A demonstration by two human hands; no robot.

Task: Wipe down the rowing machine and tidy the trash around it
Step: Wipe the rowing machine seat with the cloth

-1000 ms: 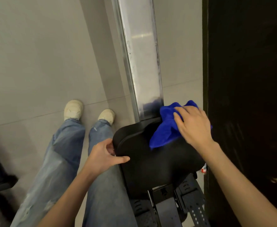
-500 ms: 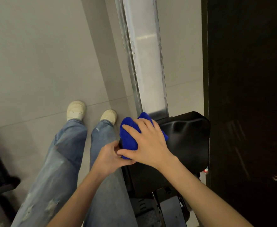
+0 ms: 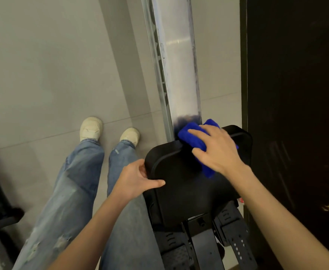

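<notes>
Head: R hand (image 3: 218, 151), fingers spread, presses cloth (image 3: 190, 137) on seat (image 3: 183, 188); L hand (image 3: 134, 182) clamps seat's left edge; rail (image 3: 179, 65), tidying prob. left.

A single wide-angle camera, worn on the person's head, looks steeply down and a little forward. It is close to the work: both forearms come in from the near edge, and the left hand (image 3: 138, 178) and right hand (image 3: 216, 151) lie mid-frame, within arm's reach. The black seat (image 3: 179, 195) sits just below centre. The metal rail (image 3: 179, 65) runs from it to the far edge. The person's own shoes (image 3: 91, 128) stand on the floor (image 3: 43, 75) at left. A dark panel (image 3: 296, 94) fills the right side.
</notes>
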